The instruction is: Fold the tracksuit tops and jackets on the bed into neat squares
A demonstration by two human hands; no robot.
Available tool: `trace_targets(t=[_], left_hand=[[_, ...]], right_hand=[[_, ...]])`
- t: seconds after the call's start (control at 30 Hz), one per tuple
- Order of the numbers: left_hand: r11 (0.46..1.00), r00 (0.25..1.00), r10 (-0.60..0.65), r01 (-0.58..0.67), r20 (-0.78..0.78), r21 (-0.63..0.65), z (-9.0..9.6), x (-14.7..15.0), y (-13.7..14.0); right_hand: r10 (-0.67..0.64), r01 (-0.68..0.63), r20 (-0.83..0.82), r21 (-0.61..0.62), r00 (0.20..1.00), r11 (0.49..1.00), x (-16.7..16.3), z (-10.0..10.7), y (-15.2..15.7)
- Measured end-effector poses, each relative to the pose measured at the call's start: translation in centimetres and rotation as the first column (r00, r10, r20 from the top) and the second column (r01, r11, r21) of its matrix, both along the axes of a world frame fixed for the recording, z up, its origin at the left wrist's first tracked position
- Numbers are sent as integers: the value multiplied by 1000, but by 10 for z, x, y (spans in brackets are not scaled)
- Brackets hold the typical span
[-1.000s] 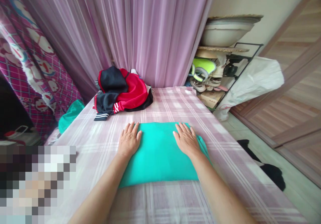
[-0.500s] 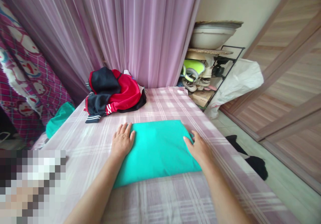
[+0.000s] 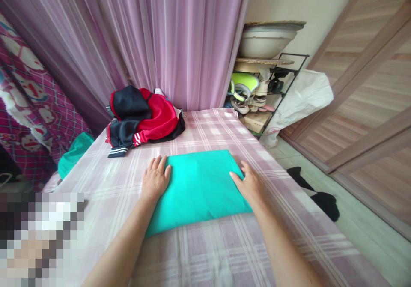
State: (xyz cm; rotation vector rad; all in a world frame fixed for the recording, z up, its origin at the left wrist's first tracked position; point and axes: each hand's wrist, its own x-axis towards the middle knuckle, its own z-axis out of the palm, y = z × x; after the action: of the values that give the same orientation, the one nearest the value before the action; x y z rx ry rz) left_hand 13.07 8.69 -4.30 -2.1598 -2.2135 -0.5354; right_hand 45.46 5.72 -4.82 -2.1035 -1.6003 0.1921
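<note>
A turquoise folded cloth (image 3: 199,188) lies flat in front of me as a rough rectangle; what kind of garment or cloth it is I cannot make out. My left hand (image 3: 156,177) rests along its left edge, fingers stretched forward and the thumb on the cloth. At the right edge is my right hand (image 3: 249,182), its thumb over the cloth and its fingers apart just outside the edge. Neither hand grips anything. Beneath everything spreads a pale purple plaid sheet (image 3: 208,252).
Red and navy clothes (image 3: 144,118) lie heaped at the far left, before a purple curtain (image 3: 192,43). Another turquoise cloth (image 3: 75,154) hangs at the left edge. Right of the sheet stand a rack (image 3: 290,81) with shoes and basins, a white bag (image 3: 298,103) and wooden doors (image 3: 359,103). Black cloth (image 3: 324,203) lies on the floor.
My right hand has shifted slightly left and up along the cloth's right edge. The whole view has moved a little; the left hand stays at its edge.
</note>
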Motion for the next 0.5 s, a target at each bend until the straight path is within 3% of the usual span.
trace_targets(t=[0.2, 0.4, 0.5], left_hand=[[1000, 1000, -6, 6, 4, 13, -2, -1, 1], [1000, 1000, 3, -3, 9, 8, -2, -1, 1], [1000, 1000, 5, -5, 9, -4, 0, 0, 0]], right_hand=[[45, -47, -22, -131, 999, 990, 0, 11, 3], [62, -71, -86, -105, 994, 992, -3, 13, 11], [15, -23, -67, -130, 998, 991, -5, 16, 11]])
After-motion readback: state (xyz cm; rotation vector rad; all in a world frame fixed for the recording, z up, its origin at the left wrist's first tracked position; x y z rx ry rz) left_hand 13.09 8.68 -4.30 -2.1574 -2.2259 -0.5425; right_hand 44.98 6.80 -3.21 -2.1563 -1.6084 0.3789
